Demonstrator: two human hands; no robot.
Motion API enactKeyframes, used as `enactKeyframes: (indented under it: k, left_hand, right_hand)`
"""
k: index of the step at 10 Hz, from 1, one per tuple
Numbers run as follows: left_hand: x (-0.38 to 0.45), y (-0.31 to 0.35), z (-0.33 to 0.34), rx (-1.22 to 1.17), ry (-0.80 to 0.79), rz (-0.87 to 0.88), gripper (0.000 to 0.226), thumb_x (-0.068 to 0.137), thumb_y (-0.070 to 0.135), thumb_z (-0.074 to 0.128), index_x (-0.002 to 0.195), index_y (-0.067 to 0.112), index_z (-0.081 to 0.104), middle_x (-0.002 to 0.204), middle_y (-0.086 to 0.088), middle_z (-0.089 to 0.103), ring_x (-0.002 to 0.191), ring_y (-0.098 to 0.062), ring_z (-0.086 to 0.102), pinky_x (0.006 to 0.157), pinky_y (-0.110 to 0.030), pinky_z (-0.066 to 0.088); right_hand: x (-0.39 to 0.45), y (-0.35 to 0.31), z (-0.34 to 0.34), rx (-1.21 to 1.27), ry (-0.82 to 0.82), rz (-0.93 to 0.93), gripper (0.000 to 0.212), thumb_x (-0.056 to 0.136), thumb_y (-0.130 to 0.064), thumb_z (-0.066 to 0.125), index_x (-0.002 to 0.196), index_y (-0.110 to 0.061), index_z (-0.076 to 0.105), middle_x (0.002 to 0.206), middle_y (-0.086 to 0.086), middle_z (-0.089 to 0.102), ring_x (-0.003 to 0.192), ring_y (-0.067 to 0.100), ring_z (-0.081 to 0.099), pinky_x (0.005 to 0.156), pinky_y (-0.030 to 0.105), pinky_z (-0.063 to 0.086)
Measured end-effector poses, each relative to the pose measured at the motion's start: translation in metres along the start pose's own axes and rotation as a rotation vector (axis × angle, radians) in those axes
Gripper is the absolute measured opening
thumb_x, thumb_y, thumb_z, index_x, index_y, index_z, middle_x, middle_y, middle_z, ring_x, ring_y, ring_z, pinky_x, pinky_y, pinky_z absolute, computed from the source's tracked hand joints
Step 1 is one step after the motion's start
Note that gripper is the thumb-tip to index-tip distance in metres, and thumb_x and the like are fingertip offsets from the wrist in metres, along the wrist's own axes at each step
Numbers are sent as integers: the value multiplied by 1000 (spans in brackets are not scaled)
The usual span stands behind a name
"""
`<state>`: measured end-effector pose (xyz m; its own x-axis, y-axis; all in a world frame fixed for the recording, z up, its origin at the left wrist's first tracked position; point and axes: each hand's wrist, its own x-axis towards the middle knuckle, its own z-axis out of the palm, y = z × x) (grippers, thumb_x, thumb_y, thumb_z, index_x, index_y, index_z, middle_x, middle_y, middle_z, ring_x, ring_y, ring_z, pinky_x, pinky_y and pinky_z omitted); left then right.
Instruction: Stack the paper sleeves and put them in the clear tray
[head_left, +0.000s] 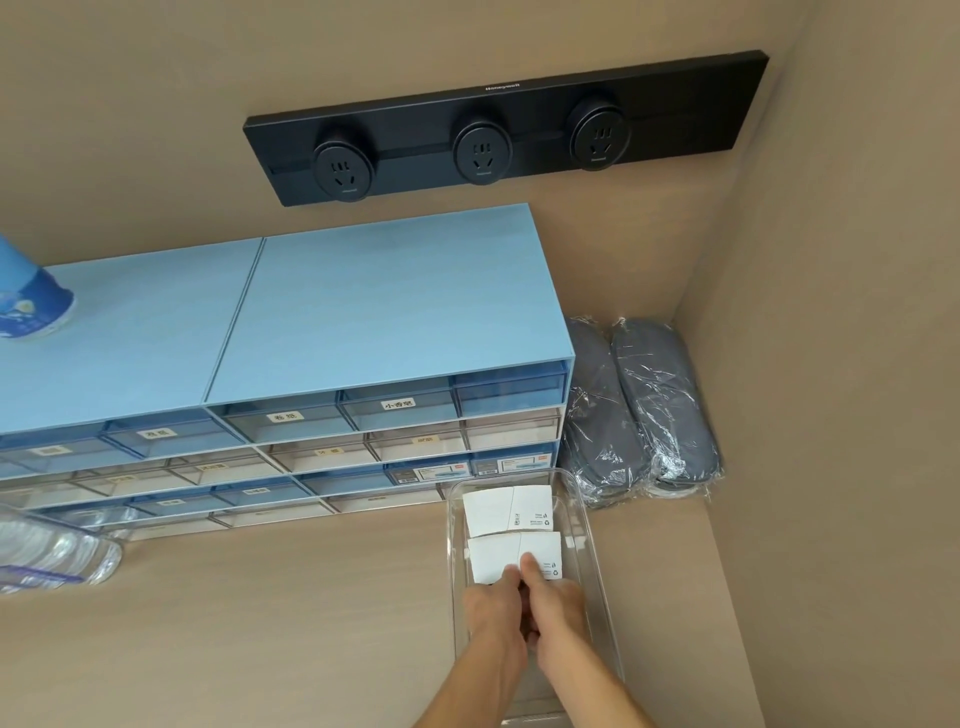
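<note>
Both hands inside the tray (597, 582) at 5 o'clock; left hand (491, 605) and right hand (553, 597) side by side, fingers pressed together, pinning down the near sleeve (501, 556); far sleeve (506, 509) flat at its 12 o'clock, just beside; drawers (363, 431) at 10 o'clock.

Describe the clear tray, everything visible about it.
The clear tray is a see-through, plastic-looking rectangular bin with rounded corners and low upright walls. It sits flat on the tan counter, its far end close to the blue drawer unit. Inside lie two groups of white paper sleeves, one behind the other. Both hands reach into it, left hand and right hand on the nearer group.
</note>
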<state>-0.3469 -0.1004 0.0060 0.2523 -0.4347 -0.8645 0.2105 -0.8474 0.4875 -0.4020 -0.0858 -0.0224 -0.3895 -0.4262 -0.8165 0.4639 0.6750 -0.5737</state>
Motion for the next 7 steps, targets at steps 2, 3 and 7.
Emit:
enactKeyframes:
  k: [2, 3, 7]
  left_hand:
    - [-3, 1, -4, -20, -1, 9, 37, 84, 9, 70, 50, 2, 54, 30, -7, 50, 20, -16, 39, 40, -20, 36]
    - [-7, 1, -5, -68, -11, -6, 35, 82, 10, 71, 51, 1, 56, 32, -7, 53, 24, -17, 43, 39, -20, 38]
    - [-54, 19, -26, -185, -182, 122, 30, 92, 29, 65, 85, 1, 57, 53, -9, 59, 38, -19, 48, 42, -24, 42]
  right_hand:
    - [-8, -1, -1, 4, 2, -39, 46, 87, -31, 68, 53, -1, 59, 44, 12, 54, 32, 19, 45, 39, 21, 35]
    - [-14, -4, -3, 19, -7, -44, 46, 89, -29, 67, 54, 0, 58, 44, 11, 54, 30, 18, 44, 36, 19, 34]
    - [-68, -32, -25, 5, -171, -241, 39, 90, -36, 64, 82, 1, 72, 58, 6, 63, 40, 12, 47, 45, 26, 36]
